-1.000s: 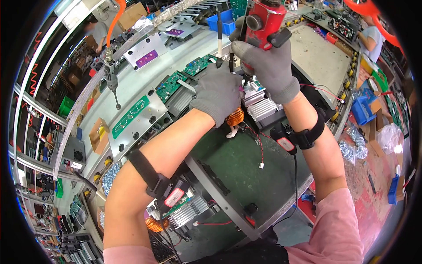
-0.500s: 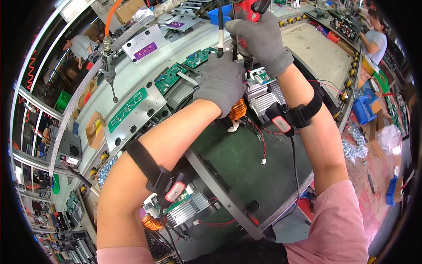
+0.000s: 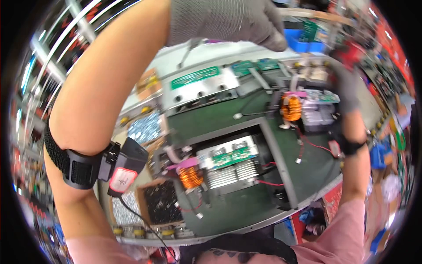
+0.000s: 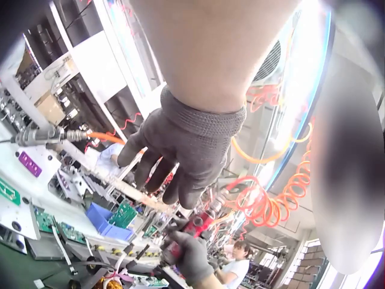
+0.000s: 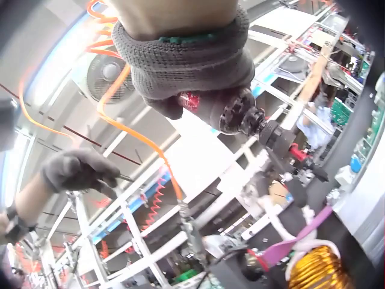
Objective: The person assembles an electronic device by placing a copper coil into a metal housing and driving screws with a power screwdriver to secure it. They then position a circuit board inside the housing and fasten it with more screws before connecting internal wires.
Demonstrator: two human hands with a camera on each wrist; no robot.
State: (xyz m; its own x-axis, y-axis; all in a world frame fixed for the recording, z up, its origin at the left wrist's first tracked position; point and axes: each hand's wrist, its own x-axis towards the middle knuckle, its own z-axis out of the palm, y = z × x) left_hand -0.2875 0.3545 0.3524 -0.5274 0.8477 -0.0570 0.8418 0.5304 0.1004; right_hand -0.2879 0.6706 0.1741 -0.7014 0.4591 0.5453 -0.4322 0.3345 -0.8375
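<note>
My left hand point(image 3: 224, 20), in a grey glove, is raised high and close to the head camera. Its fingers point(image 4: 174, 180) hang loosely curled, and I see nothing plainly held in them. My right hand point(image 3: 345, 83) grips a red power screwdriver point(image 5: 207, 102) whose black chuck point(image 5: 243, 114) points down at a finned heatsink assembly point(image 3: 316, 112) with a copper coil point(image 3: 290, 108). That assembly sits on the green mat point(image 3: 220, 119). The same hand and the red tool point(image 4: 195, 226) show low in the left wrist view. The head view is blurred by motion.
A second heatsink unit point(image 3: 231, 165) with its own copper coil point(image 3: 191, 177) lies in the dark tray nearest me. Green circuit boards point(image 3: 195, 77) sit on metal plates at the back. A blue bin point(image 3: 299, 37) stands far back, and orange coiled air hoses point(image 4: 271, 205) hang overhead.
My left hand has left the heatsink assembly and risen up toward my head. The view has swung down and left, so the near tray shows. The right hand still holds the red screwdriver.
</note>
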